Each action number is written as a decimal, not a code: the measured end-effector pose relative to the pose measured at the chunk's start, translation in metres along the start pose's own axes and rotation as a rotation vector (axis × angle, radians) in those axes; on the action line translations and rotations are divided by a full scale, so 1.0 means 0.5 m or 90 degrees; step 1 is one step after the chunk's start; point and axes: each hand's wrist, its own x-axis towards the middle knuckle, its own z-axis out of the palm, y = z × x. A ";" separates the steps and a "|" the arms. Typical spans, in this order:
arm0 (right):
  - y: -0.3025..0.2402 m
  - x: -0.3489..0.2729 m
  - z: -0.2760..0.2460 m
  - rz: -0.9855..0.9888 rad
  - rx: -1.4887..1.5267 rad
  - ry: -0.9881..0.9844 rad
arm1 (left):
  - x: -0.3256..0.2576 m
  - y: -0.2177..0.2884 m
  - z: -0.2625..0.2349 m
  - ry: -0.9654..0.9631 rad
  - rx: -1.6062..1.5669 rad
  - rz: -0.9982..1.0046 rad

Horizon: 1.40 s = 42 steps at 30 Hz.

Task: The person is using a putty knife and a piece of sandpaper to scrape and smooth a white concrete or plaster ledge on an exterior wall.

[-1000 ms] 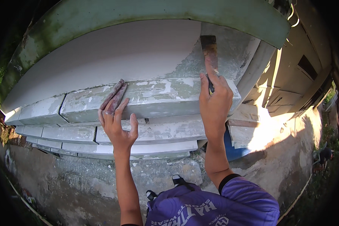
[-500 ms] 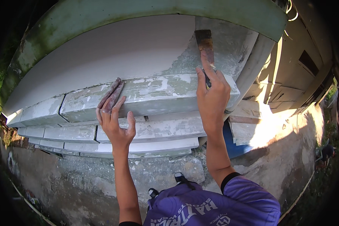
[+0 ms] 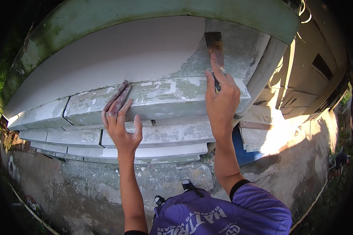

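With your right hand [image 3: 220, 96] gripping the rusty scraper [image 3: 215, 47] against the flaking patch of wall [image 3: 231, 47] above the moulded ledge [image 3: 164, 98], keep the blade shallow and brace your open left hand [image 3: 121, 127] on that ledge.

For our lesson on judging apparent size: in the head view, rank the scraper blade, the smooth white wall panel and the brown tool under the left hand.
1. Smooth white wall panel
2. Scraper blade and brown tool: they look alike, so unranked.

Stepped concrete ledge [image 3: 172, 98], paint flaking; worn reddish sanding block [image 3: 117, 97] lying directly on its face.
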 end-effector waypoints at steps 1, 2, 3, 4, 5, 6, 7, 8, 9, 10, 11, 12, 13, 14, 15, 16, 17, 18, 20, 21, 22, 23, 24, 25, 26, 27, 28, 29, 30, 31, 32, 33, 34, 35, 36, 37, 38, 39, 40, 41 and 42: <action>0.001 -0.002 -0.002 0.009 0.014 -0.015 | -0.002 0.001 0.001 0.003 0.002 0.000; 0.005 -0.004 -0.001 0.009 0.014 -0.015 | -0.002 -0.001 0.005 0.007 0.002 0.001; 0.011 -0.007 -0.001 0.006 0.012 0.004 | -0.002 -0.004 0.007 0.008 0.002 0.001; 0.017 -0.008 -0.001 0.003 0.010 0.022 | -0.002 -0.006 0.009 0.006 -0.002 0.002; 0.019 -0.004 -0.007 0.002 0.012 0.019 | -0.004 -0.007 0.008 0.004 -0.004 0.001; 0.018 0.005 -0.015 0.002 -0.006 0.015 | -0.005 -0.006 0.006 0.003 -0.002 -0.002; 0.015 0.012 -0.019 0.002 -0.025 0.012 | -0.003 -0.003 0.003 0.002 -0.005 -0.007; 0.015 0.017 -0.016 0.001 -0.027 0.008 | -0.003 -0.001 0.004 0.000 -0.011 -0.011; 0.014 0.023 -0.010 -0.009 -0.023 0.016 | -0.003 -0.002 0.006 -0.001 -0.013 -0.014; 0.012 0.030 -0.004 -0.019 -0.019 0.024 | -0.003 -0.005 0.008 0.003 -0.009 -0.007; 0.010 0.043 0.003 -0.020 -0.022 0.020 | -0.004 -0.007 0.010 0.008 -0.004 0.001; 0.007 0.058 0.010 -0.061 -0.003 0.056 | -0.006 -0.008 0.012 0.009 0.007 0.004; 0.004 0.069 0.014 -0.102 0.016 0.092 | -0.003 -0.008 0.013 0.007 0.006 -0.001; -0.001 0.074 0.014 -0.102 0.014 0.087 | 0.003 -0.009 0.011 0.013 0.005 0.005; -0.005 0.079 0.013 -0.120 0.002 0.100 | 0.004 -0.009 0.010 0.020 0.005 0.012; -0.006 0.079 0.013 -0.138 -0.009 0.113 | 0.000 -0.007 0.012 0.019 0.011 0.008; -0.006 0.072 0.014 -0.140 -0.006 0.110 | -0.001 -0.008 0.011 0.020 0.014 0.005; -0.006 0.060 0.011 -0.114 -0.010 0.087 | 0.000 -0.009 0.010 0.024 0.014 0.007; -0.006 0.054 0.014 -0.089 -0.012 0.062 | 0.001 -0.009 0.011 0.029 0.015 0.007; -0.005 0.055 0.016 -0.085 -0.014 0.072 | 0.001 -0.009 0.013 0.029 0.012 0.013; -0.004 0.056 0.018 -0.081 -0.015 0.082 | 0.002 -0.008 0.014 0.030 0.010 0.019; -0.001 0.055 0.023 -0.080 -0.015 0.080 | 0.000 -0.008 0.015 0.028 0.009 0.018; 0.000 0.055 0.030 -0.078 0.015 0.088 | -0.002 -0.010 0.015 0.024 0.012 0.016; 0.003 0.056 0.035 -0.076 0.045 0.096 | -0.003 -0.010 0.016 0.020 0.014 0.015; 0.006 0.055 0.038 -0.076 0.047 0.095 | -0.003 -0.010 0.014 0.019 0.017 0.014; 0.009 0.055 0.041 -0.093 0.059 0.104 | -0.002 -0.010 0.012 0.019 0.014 0.013; 0.010 0.055 0.042 -0.111 0.072 0.113 | -0.001 -0.010 0.010 0.018 0.012 0.013; 0.009 0.049 0.038 -0.110 0.073 0.113 | -0.002 -0.010 0.011 0.017 0.012 0.013; 0.006 0.037 0.029 -0.088 0.061 0.086 | -0.004 -0.010 0.013 0.017 0.014 0.009; 0.004 0.031 0.025 -0.067 0.049 0.059 | -0.005 -0.011 0.013 0.017 0.015 0.005; 0.005 0.033 0.026 -0.069 0.050 0.061 | -0.003 -0.009 0.014 0.020 0.016 0.006; 0.008 0.034 0.028 -0.065 0.043 0.060 | -0.002 -0.008 0.015 0.023 0.016 0.012; 0.010 0.037 0.029 -0.061 0.035 0.059 | 0.000 -0.007 0.016 0.027 0.015 0.018; 0.005 0.038 0.026 -0.061 0.035 0.058 | 0.000 -0.006 0.014 0.026 0.015 0.018; -0.006 0.042 0.020 -0.051 0.038 0.051 | 0.002 -0.006 0.011 0.022 0.014 0.015; -0.011 0.044 0.016 -0.042 0.041 0.045 | 0.002 -0.005 0.009 0.019 0.014 0.013; -0.009 0.043 0.018 -0.043 0.042 0.047 | 0.003 -0.004 0.008 0.020 0.015 0.014; -0.004 0.041 0.021 -0.045 0.048 0.046 | 0.004 -0.003 0.007 0.021 0.011 0.011; 0.000 0.039 0.023 -0.048 0.055 0.046 | 0.004 -0.002 0.006 0.021 0.008 0.008; 0.001 0.034 0.020 -0.049 0.056 0.049 | 0.004 -0.004 0.007 0.023 0.009 0.010; 0.002 0.024 0.011 -0.034 0.039 0.023 | 0.003 -0.004 0.008 0.022 0.006 0.008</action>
